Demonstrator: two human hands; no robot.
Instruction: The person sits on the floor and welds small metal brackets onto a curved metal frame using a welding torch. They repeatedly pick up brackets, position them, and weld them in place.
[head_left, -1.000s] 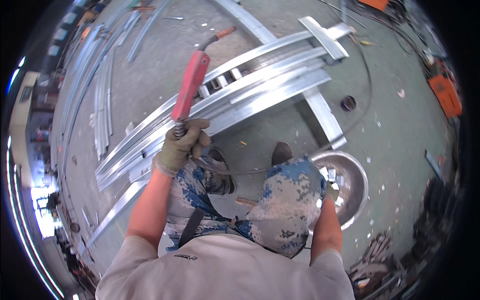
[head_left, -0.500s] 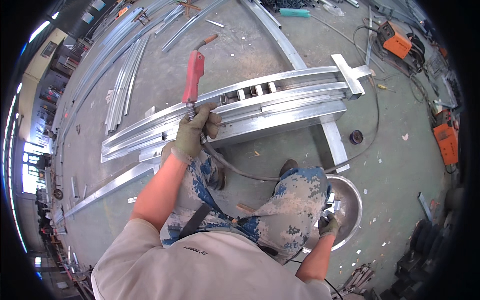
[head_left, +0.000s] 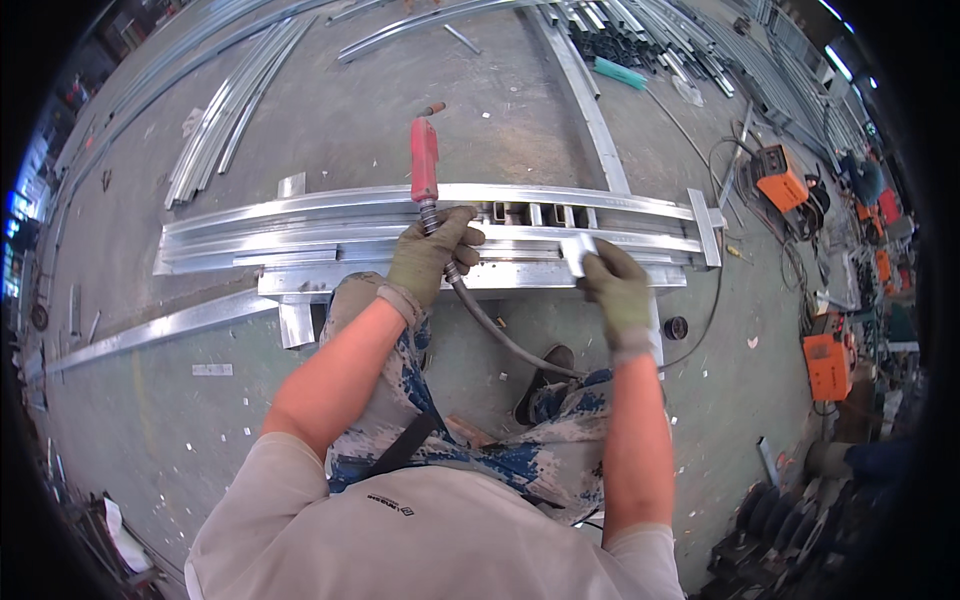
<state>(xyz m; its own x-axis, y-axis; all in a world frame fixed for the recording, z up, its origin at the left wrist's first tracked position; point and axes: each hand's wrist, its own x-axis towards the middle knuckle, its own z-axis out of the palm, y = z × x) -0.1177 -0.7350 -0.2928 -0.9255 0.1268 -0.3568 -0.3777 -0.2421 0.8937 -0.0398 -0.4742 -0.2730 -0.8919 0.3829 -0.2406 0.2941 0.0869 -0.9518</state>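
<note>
My left hand [head_left: 425, 262], in an olive glove, is closed round the neck of a red welding torch [head_left: 424, 165], just below its handle. The torch stands nearly upright, its copper-coloured nozzle pointing away from me. From it a dark cable [head_left: 500, 337] sags past my knees. My gloved right hand [head_left: 618, 296] pinches a small, shiny flat metal plate [head_left: 574, 254] over the near edge of the long galvanised steel channels [head_left: 350, 201]. Between the channels stand several short tube pieces [head_left: 535, 214]. A metal crosspiece [head_left: 704, 228] sits at the right end.
Steel beams [head_left: 160, 328] on the floor support the work. Loose steel profiles [head_left: 240, 105] lie at the far left, and a tube stack [head_left: 620, 35] at the back. Orange machines [head_left: 780, 180] with cables stand at the right. A dark round container [head_left: 676, 327] is near my right knee.
My right hand has come up from the round metal basin with a small plate and is now over the channels. The torch has shifted right in my left hand. My view has turned.
</note>
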